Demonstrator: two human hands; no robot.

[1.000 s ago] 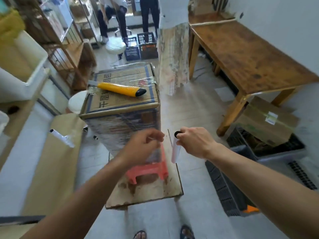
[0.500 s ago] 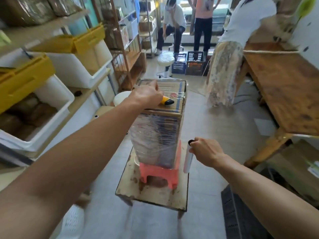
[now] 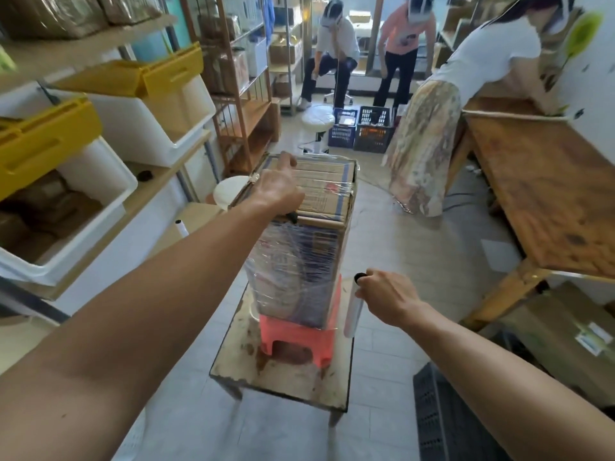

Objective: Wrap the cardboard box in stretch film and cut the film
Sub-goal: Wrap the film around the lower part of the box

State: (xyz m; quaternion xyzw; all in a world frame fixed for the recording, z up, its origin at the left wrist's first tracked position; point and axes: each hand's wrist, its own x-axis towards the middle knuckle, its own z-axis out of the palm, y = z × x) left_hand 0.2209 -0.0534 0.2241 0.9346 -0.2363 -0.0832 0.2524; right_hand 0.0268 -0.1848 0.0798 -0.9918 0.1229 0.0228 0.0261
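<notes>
The tall cardboard box [image 3: 327, 197] stands on a pink plastic stool [image 3: 299, 337], which sits on a small worn table [image 3: 283, 374]. Clear stretch film [image 3: 293, 271] covers the box's sides. My left hand [image 3: 278, 191] lies on the box top, closed over the utility knife [image 3: 293, 217]; only the knife's black end shows under my palm. My right hand [image 3: 389, 301] holds the stretch film roll [image 3: 353, 311] upright just right of the box's lower corner. A strip of film runs from the roll to the box.
Shelves with white and yellow bins [image 3: 109, 181] line the left. A wooden table [image 3: 545, 194] stands on the right, with a person [image 3: 466, 94] leaning over it. Two other people are at the back. A black crate [image 3: 442, 424] sits on the floor at lower right.
My left hand has left the film by the roll, risen to the box top and closed over the knife. The right hand stays by the box with the roll. The view has tilted up.
</notes>
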